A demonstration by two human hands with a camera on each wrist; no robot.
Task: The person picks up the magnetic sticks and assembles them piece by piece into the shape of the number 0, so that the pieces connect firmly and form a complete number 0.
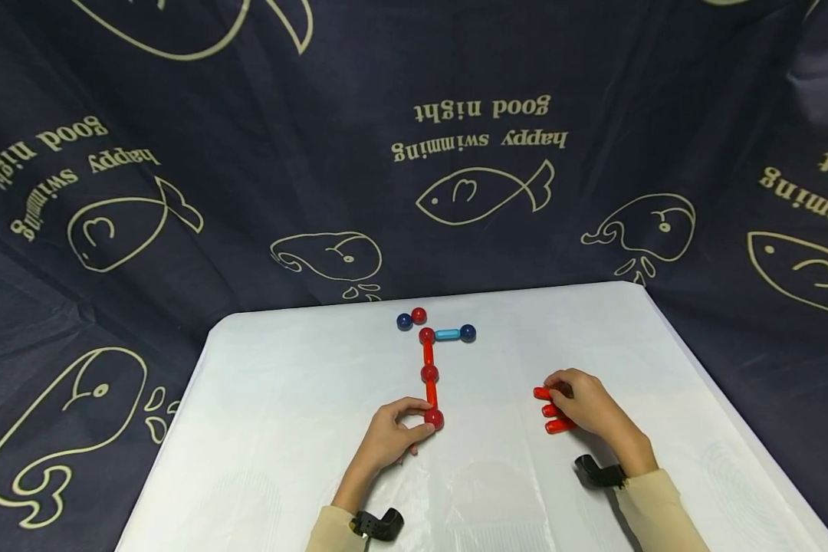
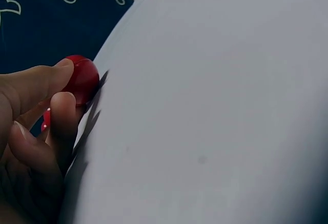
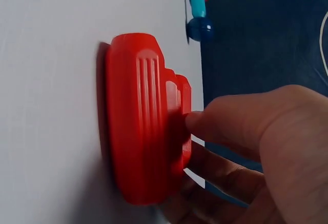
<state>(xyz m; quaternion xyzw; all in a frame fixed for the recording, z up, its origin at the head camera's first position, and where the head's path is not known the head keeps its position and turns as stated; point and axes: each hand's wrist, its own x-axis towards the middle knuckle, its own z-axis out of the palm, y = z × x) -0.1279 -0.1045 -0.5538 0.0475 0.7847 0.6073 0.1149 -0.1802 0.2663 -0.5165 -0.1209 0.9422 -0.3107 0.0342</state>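
My left hand [image 1: 389,433] pinches the red ball [image 1: 434,418] at the near end of a joined chain; the left wrist view shows thumb and fingers round this ball [image 2: 84,80]. From it a red rod [image 1: 432,393] runs to a middle red ball [image 1: 429,373], then another red rod [image 1: 428,353] to a far red ball [image 1: 426,335]. To the right, my right hand [image 1: 586,399] has thumb and fingers about the farthest of three loose red rods [image 1: 541,393]. The nearest ridged rod [image 3: 136,121] lies flat on the table, partly hiding the others in the right wrist view.
A light blue rod [image 1: 448,335] joins the far red ball to a dark blue ball [image 1: 468,333]. Behind the chain sit a loose blue ball [image 1: 404,322] and a red ball [image 1: 418,315]. The white table [image 1: 283,368] ends at a dark printed curtain [image 1: 359,153].
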